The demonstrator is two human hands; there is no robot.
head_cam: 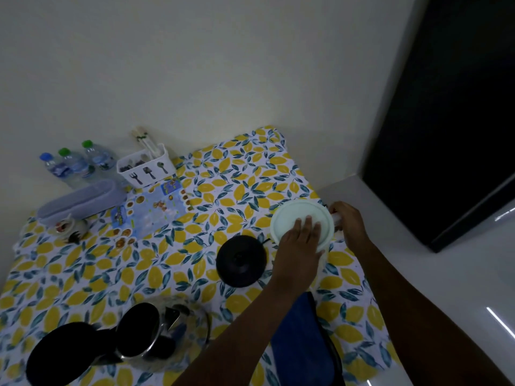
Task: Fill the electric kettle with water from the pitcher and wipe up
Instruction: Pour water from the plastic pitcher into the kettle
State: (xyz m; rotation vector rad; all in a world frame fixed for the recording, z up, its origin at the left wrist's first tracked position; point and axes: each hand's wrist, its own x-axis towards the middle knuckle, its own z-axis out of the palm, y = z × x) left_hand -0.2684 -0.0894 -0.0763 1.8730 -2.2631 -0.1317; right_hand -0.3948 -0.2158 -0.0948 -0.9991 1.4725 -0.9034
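Observation:
The pitcher (pixel 292 218) stands at the table's right edge, seen from above, with a pale green round lid. My left hand (pixel 299 246) lies flat on the near part of that lid, fingers stretched over it. My right hand (pixel 348 221) is wrapped around the pitcher's handle on its right side. The glass electric kettle (pixel 156 338) sits at the near left with its black lid tipped open. Its round black base (pixel 241 260) stands apart, just left of the pitcher. A folded blue cloth (pixel 301 344) lies near the front edge, under my left forearm.
The table wears a lemon-print cloth (pixel 195 218) and butts against a pale wall. At the back left are three water bottles (pixel 75 162), a white cutlery holder (pixel 146 168) and a lilac case (pixel 80 199). A dark cabinet (pixel 446 107) stands to the right.

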